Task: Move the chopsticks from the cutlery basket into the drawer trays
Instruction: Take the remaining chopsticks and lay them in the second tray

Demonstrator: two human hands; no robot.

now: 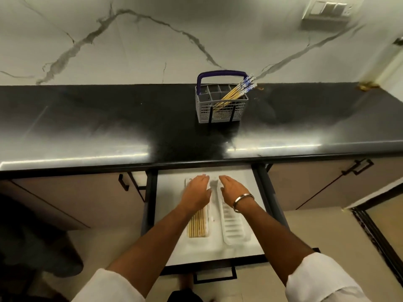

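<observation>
A grey cutlery basket (221,105) with a purple handle stands on the black counter, and several chopsticks (236,92) with blue-patterned ends lean out of it to the right. Below, the open drawer (172,243) holds two white trays. In the left tray (207,227) lie several chopsticks (197,225) side by side; the right tray (236,227) shows only its ribbed bottom. My left hand (197,190) lies flat over the far end of the left tray's chopsticks, fingers together. My right hand (234,190), with a metal bangle, hovers open over the right tray's far end.
The black counter (109,127) overhangs the drawer's back. Cabinet doors with dark handles (123,182) flank the drawer. A marble wall with a switch plate (329,9) rises behind the counter. A dark shape (37,247) sits on the floor at left.
</observation>
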